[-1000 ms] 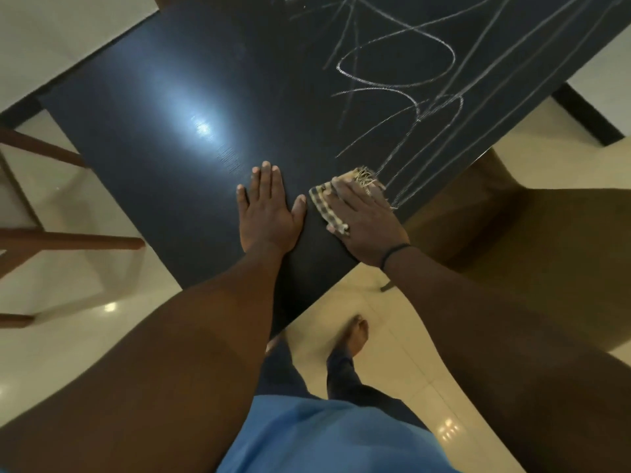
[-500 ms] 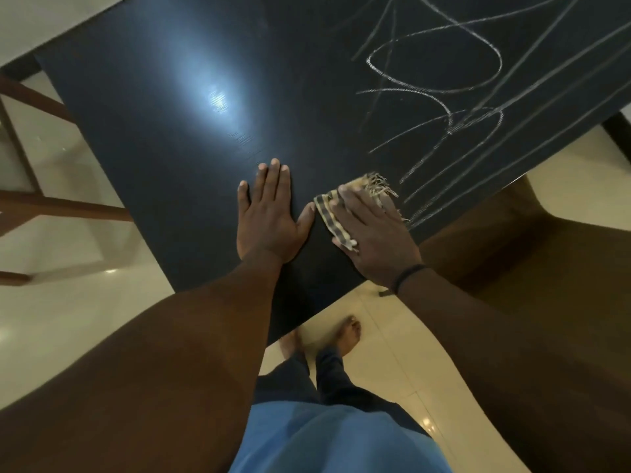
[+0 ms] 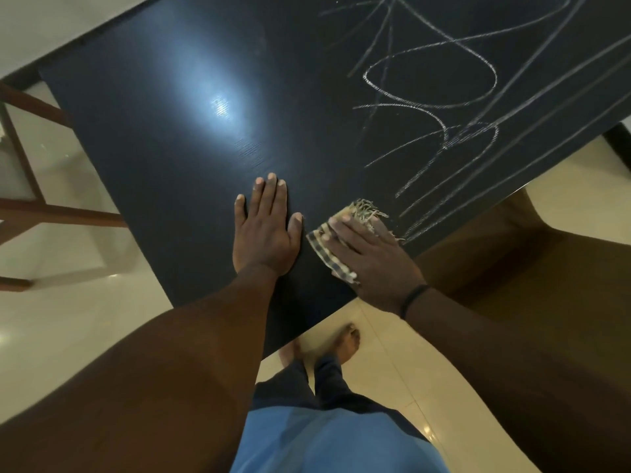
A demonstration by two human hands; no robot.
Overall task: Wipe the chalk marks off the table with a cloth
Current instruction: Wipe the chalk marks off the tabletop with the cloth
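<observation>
A dark table (image 3: 170, 138) fills the upper half of the head view. White chalk marks (image 3: 444, 104), loops and long strokes, cover its right part. A small checked cloth (image 3: 324, 249) with a frayed fringe lies near the table's near right edge, at the lower ends of the chalk strokes. My right hand (image 3: 372, 257) presses flat on the cloth with straight fingers. My left hand (image 3: 266, 233) rests flat on the bare table just left of the cloth, fingers together and pointing away from me.
A brown chair (image 3: 546, 268) stands against the table's right edge. Wooden chair legs (image 3: 51, 213) show at the left over the pale tiled floor (image 3: 85, 302). My bare feet (image 3: 345, 343) stand below the near table corner.
The view has tilted so more chalk shows at the upper right. My right hand with the cloth has shifted slightly along the near edge. My left hand stays flat in place.
</observation>
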